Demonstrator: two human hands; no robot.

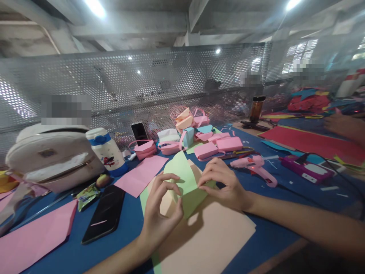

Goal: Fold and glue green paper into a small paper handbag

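Note:
Both my hands work on a light green paper sheet [182, 177] in the middle of the blue table [128, 224]. My left hand [159, 213] pinches the left part of the green sheet with curled fingers. My right hand [225, 184] presses and pinches its right edge. Under the green sheet lies a peach paper sheet [211, 236]. A pink sheet [141, 175] lies just behind my left hand.
A black phone [104, 215], a white bag [51, 156] and a bottle [107, 150] sit to the left. Pink paper purses [216, 146], a pink glue gun [255, 165] and a standing phone [139, 133] lie behind. Another person's hand [345, 125] rests far right on red paper [310, 140].

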